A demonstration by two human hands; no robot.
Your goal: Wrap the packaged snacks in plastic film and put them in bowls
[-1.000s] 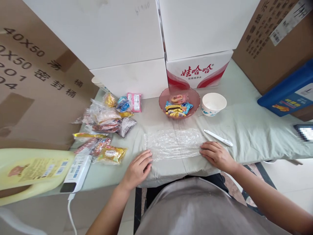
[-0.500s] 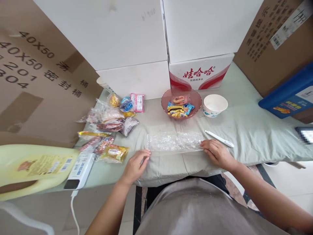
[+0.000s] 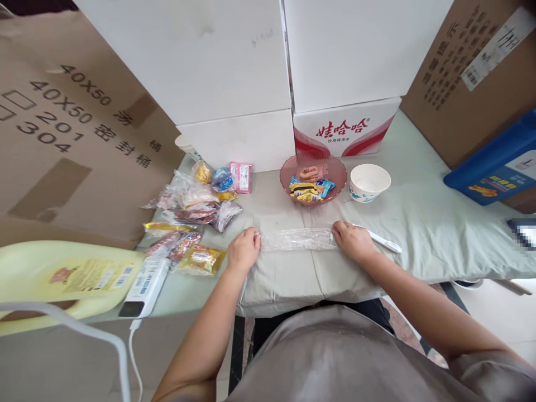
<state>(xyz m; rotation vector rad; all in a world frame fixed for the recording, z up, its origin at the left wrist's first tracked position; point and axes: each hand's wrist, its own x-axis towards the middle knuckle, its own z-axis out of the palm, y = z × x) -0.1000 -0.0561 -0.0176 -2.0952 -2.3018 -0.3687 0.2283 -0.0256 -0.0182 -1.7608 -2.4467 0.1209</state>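
A strip of clear plastic wrap lies crosswise on the cloth-covered table, narrow and crinkled. My left hand grips its left end with curled fingers. At the right end my right hand is closed on the plastic as well. Just beyond my right hand, a white pen-shaped cutter is partly covered by the fingers. Behind the strip stands a pink glass bowl with several wrapped snacks in it. Beside the bowl is a white paper bowl.
Wrapped snacks are heaped at the left. A white power bank with a cable and a yellow jug lie at front left. White boxes wall off the back; a blue bottle leans at the right.
The plastic has been folded over into a narrower strip. Both hands have moved away from my body and closed on its ends. The view has shifted slightly.
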